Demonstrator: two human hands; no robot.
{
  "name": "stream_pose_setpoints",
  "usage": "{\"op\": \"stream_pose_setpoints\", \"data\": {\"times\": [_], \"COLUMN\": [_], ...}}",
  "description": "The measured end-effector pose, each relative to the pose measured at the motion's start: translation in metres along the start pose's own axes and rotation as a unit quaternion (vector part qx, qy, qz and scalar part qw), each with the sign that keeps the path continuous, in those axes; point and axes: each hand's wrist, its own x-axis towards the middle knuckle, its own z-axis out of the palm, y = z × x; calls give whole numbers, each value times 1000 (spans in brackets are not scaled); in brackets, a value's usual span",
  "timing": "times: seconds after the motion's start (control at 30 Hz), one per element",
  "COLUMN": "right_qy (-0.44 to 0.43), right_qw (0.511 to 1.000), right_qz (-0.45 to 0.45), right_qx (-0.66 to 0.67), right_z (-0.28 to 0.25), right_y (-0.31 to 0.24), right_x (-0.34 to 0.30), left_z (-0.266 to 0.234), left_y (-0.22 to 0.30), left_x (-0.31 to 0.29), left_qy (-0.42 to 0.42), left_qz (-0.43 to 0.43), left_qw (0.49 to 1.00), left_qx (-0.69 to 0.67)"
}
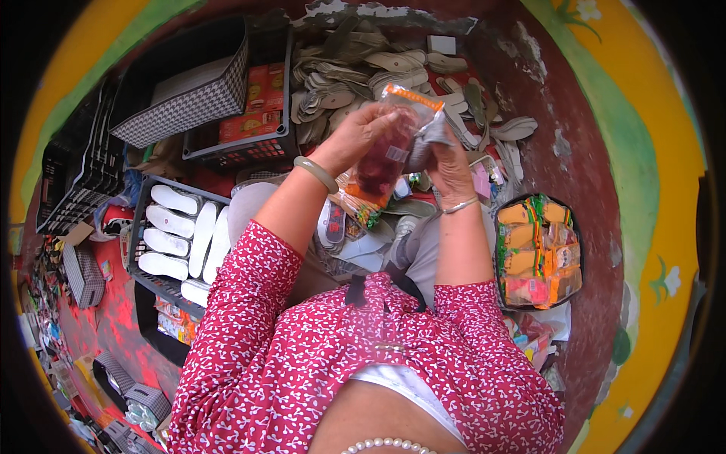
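Observation:
Above my lap, my left hand (364, 136) pinches the upper left side of a clear plastic bag (384, 163). The bag has an orange top edge, orange and green print at its bottom, and something dark red inside. My right hand (454, 168) is closed at the bag's right side around a grey, folded-looking piece (428, 144); whether that piece is partly inside the bag I cannot tell. Below the bag, a dark insole with red marks (331, 222) lies near my knees. My right fingers are partly hidden behind the grey piece.
A large heap of beige and grey insoles (355, 68) lies ahead. White insoles (166, 231) fill a dark crate (144, 198) at left. Beyond it stand a houndstooth box (189, 106) and black crates (79, 174). A basket of yellow packets (538, 250) sits at right.

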Motion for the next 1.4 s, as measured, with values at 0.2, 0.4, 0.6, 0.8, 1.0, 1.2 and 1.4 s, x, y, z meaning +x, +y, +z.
{"op": "stream_pose_setpoints", "data": {"times": [0.2,0.4,0.6,0.8,1.0,1.2,1.4], "right_qy": [50,143,149,132,41,128,234], "right_qw": [993,978,977,984,996,983,911], "right_qz": [-43,-143,-153,-75,-26,-113,-227], "right_qx": [-95,-47,-22,90,71,-74,-251], "right_z": [1,14,6,-13,9,4,2], "right_y": [16,24,25,10,-4,16,20], "right_x": [6,1,4,7,1,2,4], "left_z": [1,6,7,9,2,9,9], "left_y": [-4,-13,-17,-1,-21,-31,-27], "left_x": [-1,-1,0,-3,1,1,1], "left_qy": [-22,-37,-20,27,-8,-41,-90], "left_qz": [-80,-61,-67,-94,-16,-43,-91], "left_qw": [996,997,995,969,999,998,992], "left_qx": [-21,-1,-72,-225,-32,5,12]}}
